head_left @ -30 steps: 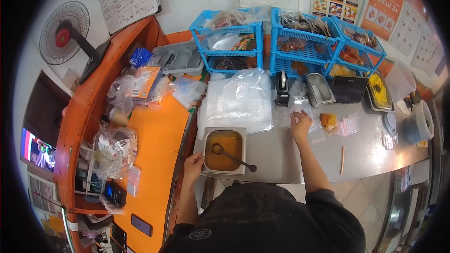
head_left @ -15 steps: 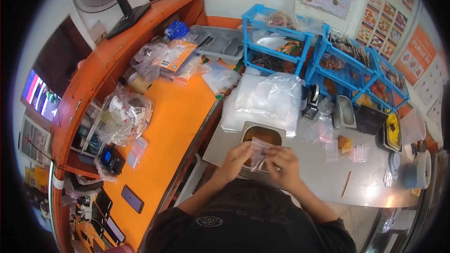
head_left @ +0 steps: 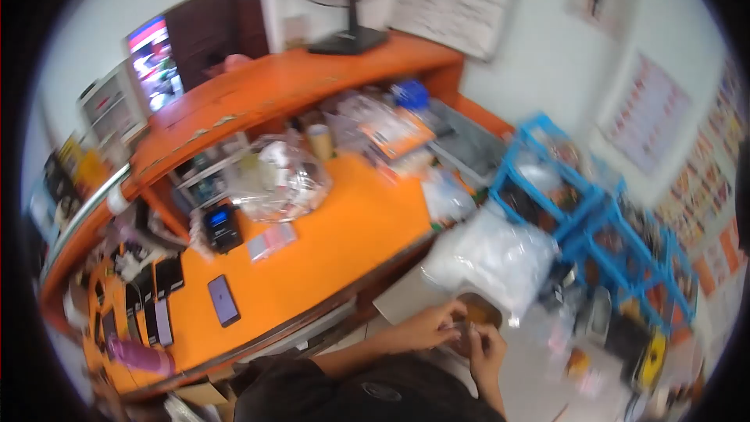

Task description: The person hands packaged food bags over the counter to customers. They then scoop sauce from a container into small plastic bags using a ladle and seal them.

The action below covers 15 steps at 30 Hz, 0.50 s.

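**Two pinches on one small bag at the pan**

The fingers of the left hand and the right hand appear to grasp a small clear bag between them, at the near edge of the metal pan; blur hides its mouth. To handle it well, a light pinch on opposite lips seems best, rubbing the film so the layers part without stretching. Steady wrists and eyes on the bag should help, since the pan sits so near. The plastic stack lies just beyond the pan, so loose sleeves want clearance. The phone rests well left of the pan, on the orange counter.
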### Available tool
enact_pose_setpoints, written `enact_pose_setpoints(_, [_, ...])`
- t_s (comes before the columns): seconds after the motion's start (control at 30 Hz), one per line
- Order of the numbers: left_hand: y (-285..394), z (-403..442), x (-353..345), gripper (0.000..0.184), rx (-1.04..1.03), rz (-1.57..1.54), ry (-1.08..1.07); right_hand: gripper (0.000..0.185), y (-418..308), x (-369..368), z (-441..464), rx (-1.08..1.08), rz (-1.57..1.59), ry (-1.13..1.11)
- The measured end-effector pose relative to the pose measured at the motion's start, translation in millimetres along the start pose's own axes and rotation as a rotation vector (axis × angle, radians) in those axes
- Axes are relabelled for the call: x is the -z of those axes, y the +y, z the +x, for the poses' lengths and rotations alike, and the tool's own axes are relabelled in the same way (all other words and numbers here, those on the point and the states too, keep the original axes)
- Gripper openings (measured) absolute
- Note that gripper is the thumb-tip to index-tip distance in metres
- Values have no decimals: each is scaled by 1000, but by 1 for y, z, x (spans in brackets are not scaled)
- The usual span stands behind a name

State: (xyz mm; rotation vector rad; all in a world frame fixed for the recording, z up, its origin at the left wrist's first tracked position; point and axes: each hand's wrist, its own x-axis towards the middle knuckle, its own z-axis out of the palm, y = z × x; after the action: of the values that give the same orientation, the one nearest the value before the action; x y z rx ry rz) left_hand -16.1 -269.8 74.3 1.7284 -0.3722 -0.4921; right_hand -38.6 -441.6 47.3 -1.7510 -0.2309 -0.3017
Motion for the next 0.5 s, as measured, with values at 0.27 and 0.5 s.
enact_pose_setpoints(0.27, [-16,9,4,12,-277,-54,193,1,-8,12,2,-298,266,-217])
enact_pose_setpoints(0.5, [-3,-1,-5,16,-220,-63,532,11,7,6,7,-278,-4,-146])
